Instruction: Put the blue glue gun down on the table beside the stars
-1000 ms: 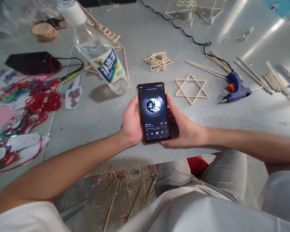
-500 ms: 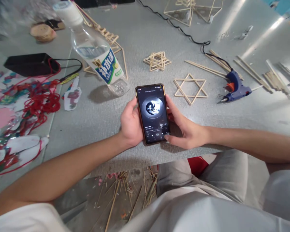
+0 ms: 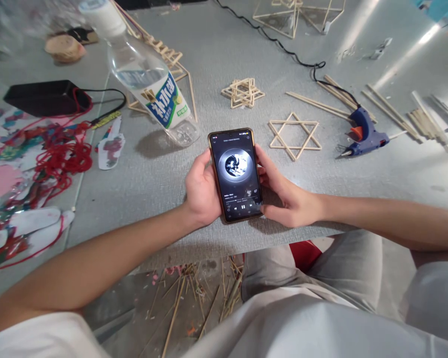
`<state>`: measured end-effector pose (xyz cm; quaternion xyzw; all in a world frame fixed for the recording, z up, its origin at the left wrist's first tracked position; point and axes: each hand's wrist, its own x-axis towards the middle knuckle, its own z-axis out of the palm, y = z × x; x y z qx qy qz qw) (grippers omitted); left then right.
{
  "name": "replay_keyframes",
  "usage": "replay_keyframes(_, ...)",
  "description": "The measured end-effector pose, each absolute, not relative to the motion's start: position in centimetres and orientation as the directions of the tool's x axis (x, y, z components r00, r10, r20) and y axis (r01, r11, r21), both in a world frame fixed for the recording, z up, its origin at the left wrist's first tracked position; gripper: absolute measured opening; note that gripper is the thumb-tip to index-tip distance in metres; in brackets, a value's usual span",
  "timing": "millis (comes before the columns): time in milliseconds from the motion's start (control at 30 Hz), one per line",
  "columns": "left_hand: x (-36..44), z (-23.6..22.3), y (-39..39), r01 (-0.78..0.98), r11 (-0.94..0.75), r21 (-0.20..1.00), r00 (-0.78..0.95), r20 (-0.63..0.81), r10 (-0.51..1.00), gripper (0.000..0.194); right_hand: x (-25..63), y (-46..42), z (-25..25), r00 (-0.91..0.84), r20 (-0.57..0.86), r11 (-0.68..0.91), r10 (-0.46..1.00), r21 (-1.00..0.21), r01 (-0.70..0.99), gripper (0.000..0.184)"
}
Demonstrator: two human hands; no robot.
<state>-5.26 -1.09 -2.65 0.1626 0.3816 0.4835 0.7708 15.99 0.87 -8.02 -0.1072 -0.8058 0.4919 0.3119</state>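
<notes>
A smartphone (image 3: 236, 174) is held upright between both hands over the table's front part, its lit screen showing a music player with a round picture. My left hand (image 3: 204, 191) grips its left edge, thumb along the side. On the opposite edge my right hand (image 3: 289, 199) closes round the phone, with the thumb at the lower right corner of the screen. The fingers behind the phone are mostly hidden. Just beyond the right hand lies a flat six-pointed star of thin sticks (image 3: 294, 137). A smaller layered stick star (image 3: 243, 93) sits behind the phone.
A plastic bottle (image 3: 153, 84) stands left of the phone. At right are a blue glue gun (image 3: 366, 132) with a black cord (image 3: 272, 37) and loose wooden sticks (image 3: 392, 112). Red cord (image 3: 65, 159) and a black box (image 3: 47, 98) lie at left. Sticks litter the floor (image 3: 179, 308).
My right thumb has shifted slightly right, from over the screen to the phone's lower right edge. The phone and the left hand stay nearly in place.
</notes>
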Motion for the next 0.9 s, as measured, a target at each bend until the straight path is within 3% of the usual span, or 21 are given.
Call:
replay_keyframes(267,-5.2,-2.6,-1.1,-0.626,0.466,0.626,0.238,-0.415,0.878,0.063,16.0,1.0,-8.5,-0.747,0.325,0.351,0.580,-0.927,-0.131,0.119)
replay_keyframes(367,-5.2,-2.5,-1.1,-0.626,0.467,0.625,0.238,-0.416,0.877,0.062,16.0,1.0,-8.3,-0.765,0.286,0.328,0.576,-0.939,-0.104,0.125)
replay_keyframes(600,-5.1,-2.3,-1.0,-0.605,0.489,0.629,0.228,-0.451,0.863,0.064,16.1,0.8,-7.4,-0.833,0.273,0.430,0.481,-0.902,-0.048,0.144)
replay_keyframes(900,-5.2,-2.4,-1.0,-0.626,0.495,0.602,0.233,-0.461,0.856,0.065,16.1,0.9,-7.4,-0.827,0.339,0.509,0.449,-0.857,-0.075,0.142)
